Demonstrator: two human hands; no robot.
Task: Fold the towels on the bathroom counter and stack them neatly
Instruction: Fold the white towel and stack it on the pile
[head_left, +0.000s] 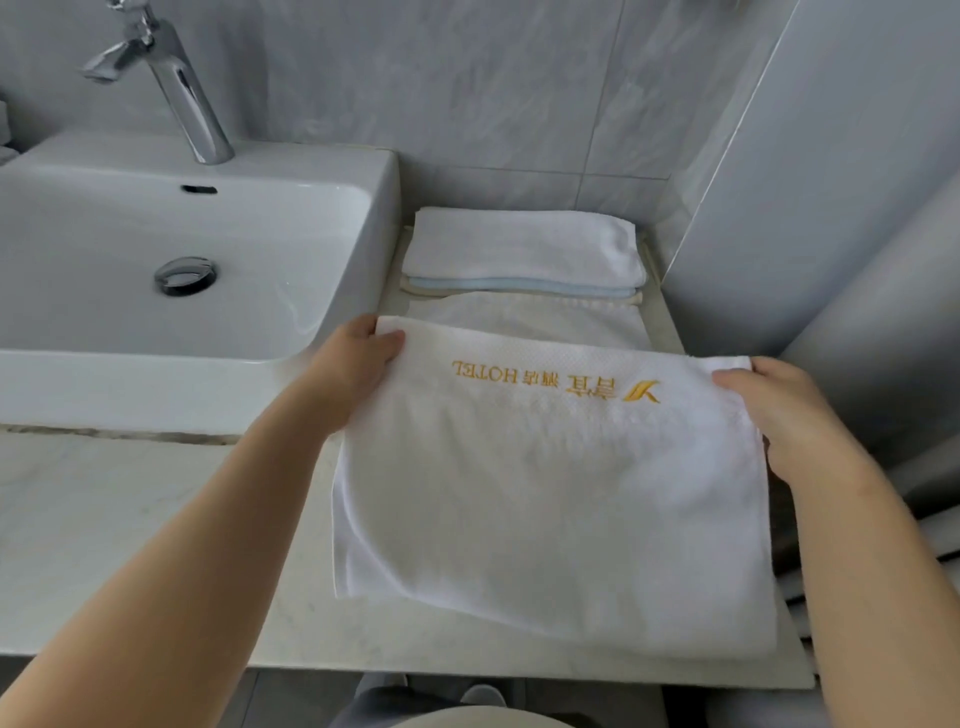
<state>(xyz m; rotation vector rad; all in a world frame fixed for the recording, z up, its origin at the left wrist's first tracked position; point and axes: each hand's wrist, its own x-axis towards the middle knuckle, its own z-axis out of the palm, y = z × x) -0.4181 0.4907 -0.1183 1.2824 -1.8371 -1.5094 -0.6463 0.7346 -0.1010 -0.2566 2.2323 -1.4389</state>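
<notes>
Left hand (358, 364) and right hand (769, 410), arms extended, each pinch a far corner of the white gold-embroidered hotel towel (550, 499), lying on the pale marble counter (130, 509) before folded white towels (519, 249).

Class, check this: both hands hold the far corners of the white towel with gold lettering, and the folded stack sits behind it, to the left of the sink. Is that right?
Not quite. The head view shows the folded stack to the right of the sink, not the left. The rest holds: the left hand and right hand pinch the far corners of the white towel with gold lettering, and the stack lies behind it.
</notes>
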